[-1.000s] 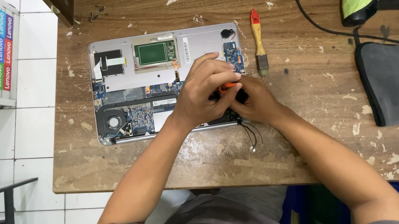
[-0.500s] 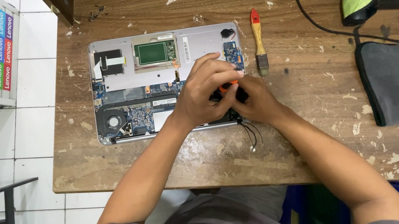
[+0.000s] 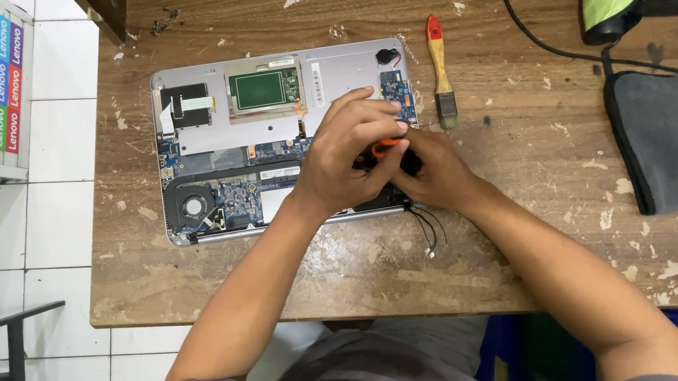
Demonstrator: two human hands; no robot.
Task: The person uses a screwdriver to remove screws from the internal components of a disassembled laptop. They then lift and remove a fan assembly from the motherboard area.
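Head view: both hands meet at frame centre.
Left hand [image 3: 347,157]: fingers curled round an orange-handled tool [image 3: 386,146].
Right hand [image 3: 436,173]: closed low on the tool; grip partly hidden.
Tool: between the hands, over the opened laptop [image 3: 256,122]'s lower right; axis unclear.
Brush [image 3: 439,66]: right, untouched.

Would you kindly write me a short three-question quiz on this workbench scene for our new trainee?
1. True or false: the opened laptop lies with its circuit boards exposed.
2. Which tool lies right of the laptop: (a) paintbrush, (b) hammer, (c) pliers?
3. What colour is the small tool between the hands?

Key
1. True; the cooling fan shows too.
2. (a), the paintbrush with a red-tipped wooden handle, on the wooden table.
3. Orange; the left hand and right hand meet over it.
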